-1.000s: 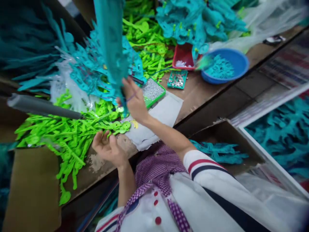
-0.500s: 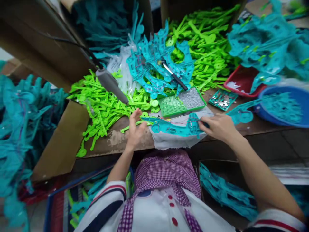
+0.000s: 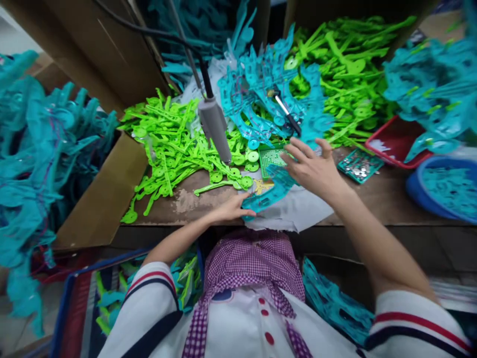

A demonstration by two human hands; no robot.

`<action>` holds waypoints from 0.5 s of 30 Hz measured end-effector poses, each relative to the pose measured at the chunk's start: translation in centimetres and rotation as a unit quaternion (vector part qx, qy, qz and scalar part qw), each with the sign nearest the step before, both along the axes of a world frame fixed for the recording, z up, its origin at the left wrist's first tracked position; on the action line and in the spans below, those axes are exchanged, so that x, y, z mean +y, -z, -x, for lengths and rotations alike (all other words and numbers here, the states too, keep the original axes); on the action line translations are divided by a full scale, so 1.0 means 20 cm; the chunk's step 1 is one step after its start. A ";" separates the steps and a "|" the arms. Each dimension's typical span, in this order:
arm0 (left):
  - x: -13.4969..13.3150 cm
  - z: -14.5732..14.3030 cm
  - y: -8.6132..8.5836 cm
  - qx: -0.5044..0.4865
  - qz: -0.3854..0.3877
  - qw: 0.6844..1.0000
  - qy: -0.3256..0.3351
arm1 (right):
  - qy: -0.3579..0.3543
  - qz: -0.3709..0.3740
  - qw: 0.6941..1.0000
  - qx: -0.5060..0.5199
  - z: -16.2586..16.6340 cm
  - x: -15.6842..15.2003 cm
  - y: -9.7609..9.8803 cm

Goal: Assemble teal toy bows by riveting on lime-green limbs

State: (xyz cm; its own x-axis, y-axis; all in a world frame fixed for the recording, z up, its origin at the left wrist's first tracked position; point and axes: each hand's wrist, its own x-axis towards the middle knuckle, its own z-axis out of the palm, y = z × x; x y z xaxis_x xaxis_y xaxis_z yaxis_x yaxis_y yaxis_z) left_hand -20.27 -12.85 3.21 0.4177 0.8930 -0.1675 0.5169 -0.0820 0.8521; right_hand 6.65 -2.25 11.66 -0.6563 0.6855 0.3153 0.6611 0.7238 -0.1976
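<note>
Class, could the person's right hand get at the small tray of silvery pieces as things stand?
Probably yes: the small tray lies uncovered beside the right hand, with nothing visible blocking the way. That hand is at the turquoise part, though whether it holds it is unclear.

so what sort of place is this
Probably a workshop or small factory for plastic parts: green plastic pieces and turquoise ones are heaped on a worn worktable, and a gray tool with a black cord hangs over it.
</note>
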 end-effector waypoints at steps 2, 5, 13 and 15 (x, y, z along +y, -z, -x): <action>0.00 -0.07 0.09 -0.046 0.008 0.997 -0.054 | 0.105 -0.024 0.991 0.078 0.03 -0.05 0.05; 0.01 -0.15 0.20 -0.028 -0.005 0.989 -0.148 | 0.288 -0.012 0.924 0.250 0.08 -0.10 0.28; 0.20 -0.28 0.20 -0.029 -0.052 0.977 -0.203 | 0.289 0.203 0.794 0.495 0.52 0.14 0.58; 0.21 -0.31 0.21 -0.049 -0.029 0.974 -0.219 | 0.292 0.203 0.791 0.498 0.49 0.16 0.56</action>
State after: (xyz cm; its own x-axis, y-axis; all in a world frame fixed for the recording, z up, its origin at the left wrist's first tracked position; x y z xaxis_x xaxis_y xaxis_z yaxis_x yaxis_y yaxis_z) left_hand -14.08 -8.63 -1.00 0.0067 0.9959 -0.0899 0.4299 0.0783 0.8995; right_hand -3.15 0.97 0.52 0.2456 0.9573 0.1528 0.2294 0.0958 -0.9686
